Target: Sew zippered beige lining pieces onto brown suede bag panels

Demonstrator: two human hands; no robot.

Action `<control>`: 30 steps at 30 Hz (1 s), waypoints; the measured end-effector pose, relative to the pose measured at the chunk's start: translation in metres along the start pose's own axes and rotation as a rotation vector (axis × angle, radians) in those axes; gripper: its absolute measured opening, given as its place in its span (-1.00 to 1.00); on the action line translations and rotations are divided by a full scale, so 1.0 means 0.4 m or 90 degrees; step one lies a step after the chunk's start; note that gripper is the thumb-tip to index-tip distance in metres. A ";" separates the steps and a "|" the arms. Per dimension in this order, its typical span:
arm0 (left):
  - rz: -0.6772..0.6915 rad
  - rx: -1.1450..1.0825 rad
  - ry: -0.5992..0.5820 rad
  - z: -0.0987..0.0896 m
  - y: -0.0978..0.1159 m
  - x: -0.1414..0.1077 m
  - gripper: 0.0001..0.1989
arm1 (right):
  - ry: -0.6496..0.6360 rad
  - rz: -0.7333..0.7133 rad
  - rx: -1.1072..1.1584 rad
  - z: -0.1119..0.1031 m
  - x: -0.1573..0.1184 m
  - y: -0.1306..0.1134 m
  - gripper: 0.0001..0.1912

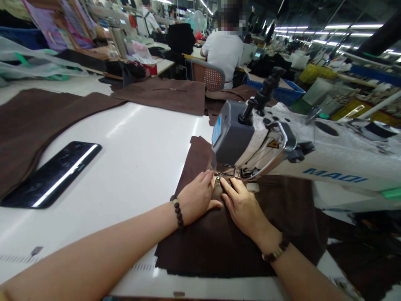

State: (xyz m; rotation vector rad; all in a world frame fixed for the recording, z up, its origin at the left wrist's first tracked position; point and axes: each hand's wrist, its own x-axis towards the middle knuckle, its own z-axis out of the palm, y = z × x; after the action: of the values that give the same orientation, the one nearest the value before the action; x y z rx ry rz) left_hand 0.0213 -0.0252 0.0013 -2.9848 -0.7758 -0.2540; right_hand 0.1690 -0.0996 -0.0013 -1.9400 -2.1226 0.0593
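A dark brown fabric piece point(200, 246) lies under the head of a sewing machine point(238, 133). Flat on it, left of the presser foot point(217, 177), rests my left hand point(199, 196), its fingers stretched toward the foot and its thumb pointing right. Just right of the foot, my right hand point(244, 205) presses on the same fabric with its fingers spread. Between the two hands a small lighter patch shows at the needle area. The needle itself is too small to make out. Both wrists wear dark beaded bracelets.
A black phone point(53, 173) lies on the white table point(140, 142) at left. More brown fabric point(169, 94) covers the table's far and left edges. Beyond are a person in a white shirt point(222, 52), a chair point(208, 75) and a blue bin point(290, 92).
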 end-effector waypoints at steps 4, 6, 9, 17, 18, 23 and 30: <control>0.001 -0.010 -0.002 -0.003 -0.003 0.003 -0.29 | -0.012 -0.001 -0.006 0.000 0.002 0.002 -0.60; 0.004 -0.011 -0.001 -0.001 -0.006 0.004 -0.29 | -0.012 0.001 -0.007 -0.001 0.004 0.003 -0.60; 0.001 -0.017 -0.001 0.002 -0.009 0.006 -0.28 | -0.017 0.002 -0.005 -0.002 0.006 0.003 -0.60; 0.014 -0.013 0.023 -0.002 -0.013 0.011 -0.30 | -0.015 0.004 -0.008 0.001 0.011 0.007 -0.61; 0.013 -0.012 0.023 -0.001 -0.014 0.012 -0.30 | -0.016 0.007 -0.010 0.002 0.011 0.008 -0.61; 0.008 -0.022 0.031 0.003 -0.018 0.013 -0.35 | -0.012 0.007 -0.017 0.004 0.013 0.010 -0.62; 0.011 0.006 0.020 -0.002 -0.022 0.017 -0.34 | -0.019 0.002 -0.025 0.002 0.015 0.013 -0.62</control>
State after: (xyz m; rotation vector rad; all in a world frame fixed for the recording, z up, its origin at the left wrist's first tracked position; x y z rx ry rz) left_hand 0.0227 -0.0144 0.0031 -2.9689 -0.7456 -0.2954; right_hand 0.1735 -0.0930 -0.0020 -1.9759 -2.1559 0.0481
